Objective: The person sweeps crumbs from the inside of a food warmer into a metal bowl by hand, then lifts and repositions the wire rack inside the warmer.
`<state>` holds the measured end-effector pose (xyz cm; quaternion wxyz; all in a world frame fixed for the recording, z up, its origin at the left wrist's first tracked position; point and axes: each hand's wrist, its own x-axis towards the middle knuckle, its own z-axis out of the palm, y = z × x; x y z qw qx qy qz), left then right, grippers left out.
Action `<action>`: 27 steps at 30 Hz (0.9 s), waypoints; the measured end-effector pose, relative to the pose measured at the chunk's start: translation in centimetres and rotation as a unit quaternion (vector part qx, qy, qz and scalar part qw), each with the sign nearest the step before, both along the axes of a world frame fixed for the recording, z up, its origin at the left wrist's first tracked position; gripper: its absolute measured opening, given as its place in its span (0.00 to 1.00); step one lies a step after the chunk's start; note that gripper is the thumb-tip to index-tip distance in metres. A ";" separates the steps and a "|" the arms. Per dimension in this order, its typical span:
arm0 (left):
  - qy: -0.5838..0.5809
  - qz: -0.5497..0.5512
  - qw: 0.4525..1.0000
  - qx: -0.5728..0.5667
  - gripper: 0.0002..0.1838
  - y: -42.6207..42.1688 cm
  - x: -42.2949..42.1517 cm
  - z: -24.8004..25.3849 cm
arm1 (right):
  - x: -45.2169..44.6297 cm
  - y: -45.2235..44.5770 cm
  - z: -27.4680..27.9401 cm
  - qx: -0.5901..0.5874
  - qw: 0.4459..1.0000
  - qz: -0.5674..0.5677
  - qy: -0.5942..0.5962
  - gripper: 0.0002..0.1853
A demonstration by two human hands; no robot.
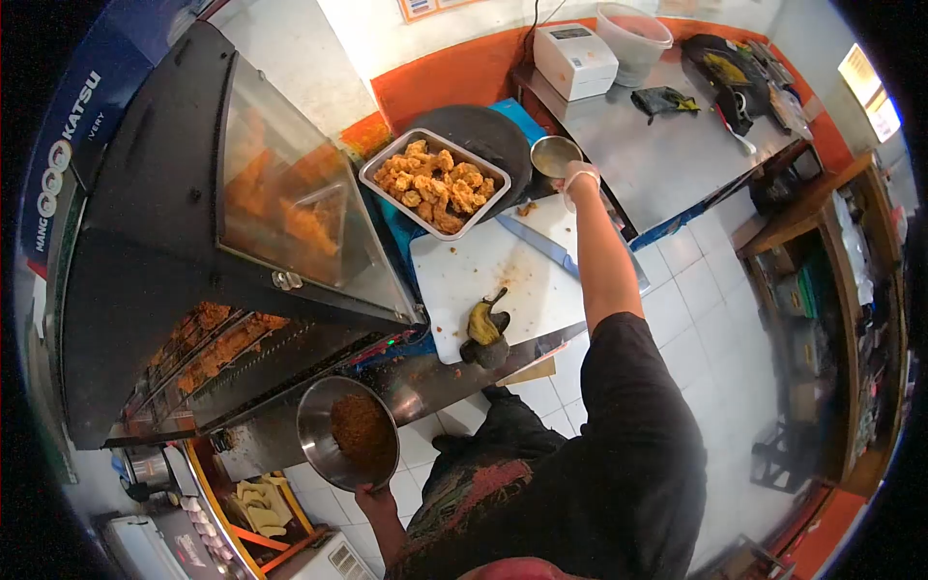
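My left hand grips the near rim of a steel mixing bowl, held low beside the counter. Inside lies a heap of reddish-brown crumbly food. Stretched far forward, my right hand closes on the edge of a small metal bowl; its fingers show only in part, and something clear, like a plastic glove, covers them. Left of that hand sits a steel tray of fried chicken pieces. A knife rests on the white cutting board, near a crumpled black-and-yellow cloth.
A black glass-fronted display cabinet with fried food stands on the left. Along the back steel table are a white label printer, a clear plastic tub and dark cloths. A wooden shelf stands at right.
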<state>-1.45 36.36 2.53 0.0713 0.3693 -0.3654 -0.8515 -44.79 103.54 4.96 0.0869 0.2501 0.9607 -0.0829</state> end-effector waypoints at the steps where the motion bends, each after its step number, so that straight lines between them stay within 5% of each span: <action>1: -0.001 -0.001 1.000 -0.012 0.36 -0.1 0.0 -0.2 | -0.1 0.1 0.2 0.017 1.000 0.001 0.014 0.15; 8: -0.015 0.002 1.000 -0.001 0.33 -0.9 0.4 -1.3 | 0.6 -0.2 0.3 0.052 0.998 0.022 0.019 0.17; 12: 0.004 -0.020 1.000 0.003 0.32 -1.0 0.3 -0.9 | -0.5 1.5 -1.8 0.021 1.000 0.016 0.012 0.08; 14: -0.001 -0.011 1.000 0.005 0.19 -0.4 0.1 -0.3 | -0.8 2.3 -2.6 -0.031 1.000 -0.004 0.001 0.05; 17: -0.055 0.017 0.998 -0.020 0.32 -1.3 0.2 -1.0 | 1.5 1.6 -0.4 0.070 0.993 0.089 0.019 0.06; 23: -0.016 -0.020 0.999 -0.031 0.29 -2.0 0.3 -1.1 | 5.4 -0.9 3.8 -0.026 0.999 0.043 0.008 0.07; 25: 0.014 -0.018 0.998 -0.050 0.26 1.0 -1.6 3.1 | 7.6 -3.5 7.0 -0.340 0.908 -0.188 0.156 0.11; 26: -0.004 -0.035 0.998 -0.057 0.23 1.2 -2.7 3.1 | 7.4 -0.6 2.6 -0.171 0.972 -0.061 0.150 0.10; 27: -0.029 -0.040 0.997 -0.064 0.20 0.3 -2.5 2.0 | 8.0 0.1 2.1 -0.183 0.969 -0.038 0.163 0.10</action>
